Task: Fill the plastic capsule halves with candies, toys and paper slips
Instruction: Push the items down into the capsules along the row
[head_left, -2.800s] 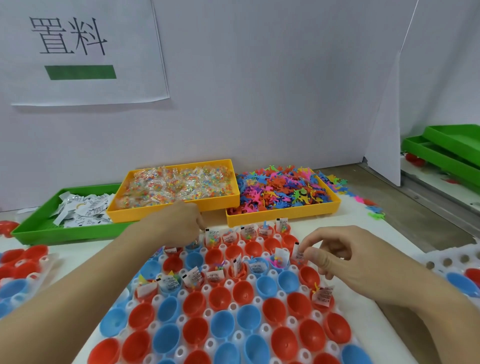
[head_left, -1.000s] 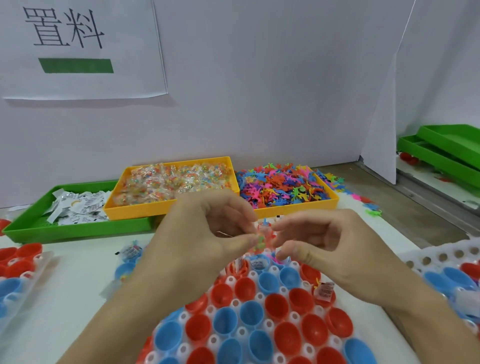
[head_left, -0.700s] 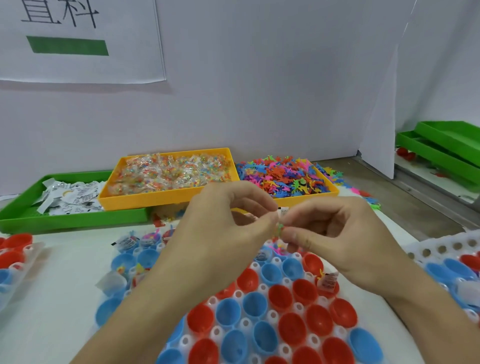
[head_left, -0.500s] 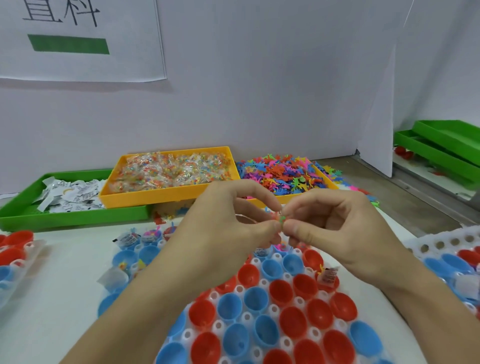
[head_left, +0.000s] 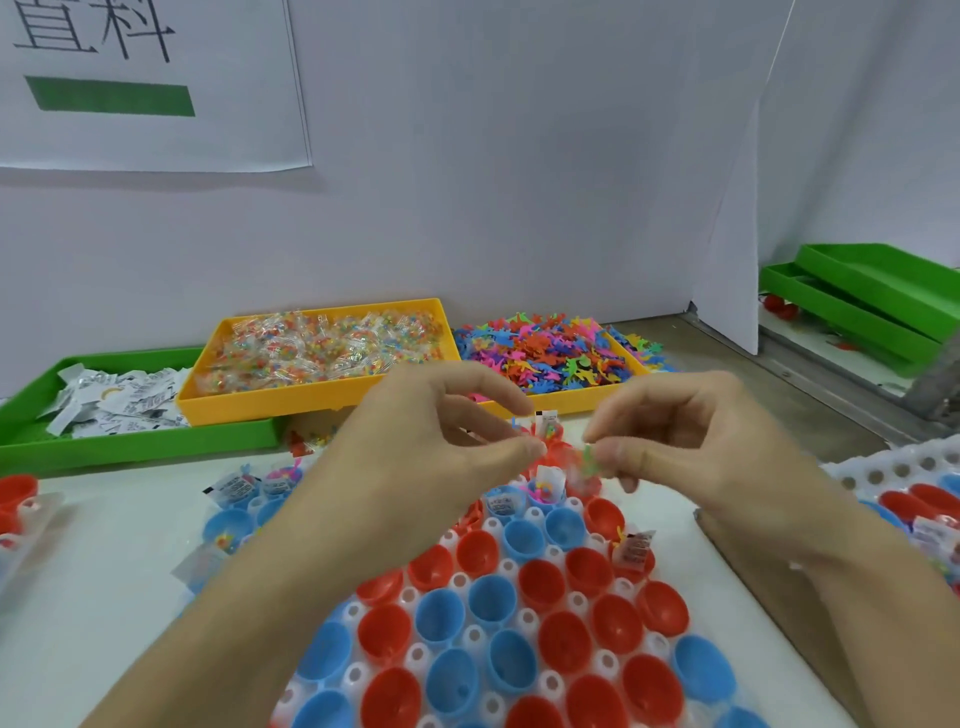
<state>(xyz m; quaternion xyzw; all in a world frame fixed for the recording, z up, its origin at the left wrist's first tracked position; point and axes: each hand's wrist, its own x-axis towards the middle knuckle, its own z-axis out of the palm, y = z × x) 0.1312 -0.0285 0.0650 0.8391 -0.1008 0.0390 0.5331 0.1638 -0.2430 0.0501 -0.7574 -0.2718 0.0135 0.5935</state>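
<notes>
left hand (head_left: 441, 436): raised over the far part of the white holder tray, thumb and forefinger pinched together at the tips; whether anything sits between them cannot be told.
right hand (head_left: 691, 441): raised at the same height, just right of the left hand, thumb and forefinger clamped on a small green toy (head_left: 588, 460); the toy is blurred.
hands together: fingertips near each other but not touching, a small gap between them.
white holder tray (head_left: 524, 618): on the near middle of the table, its sockets holding red and blue capsule halves (head_left: 550, 584) open side up.
near rows: the halves look empty.
far rows: under and behind the hands, several halves hold paper slips and bits of colour; one red half on the right has a slip (head_left: 635, 548) standing in it.
green tray (head_left: 135, 447): far left, holding white paper slips (head_left: 111, 402).
yellow tray of candies (head_left: 322, 353): far middle, its near left corner resting over the green tray's edge, full of clear-wrapped candies.
yellow tray of toys (head_left: 545, 358): far right of the candies, heaped with small many-coloured toys, a few spilled to its right.
side trays: another holder with red halves at the left edge (head_left: 18, 496), another at the right edge (head_left: 914, 499).
</notes>
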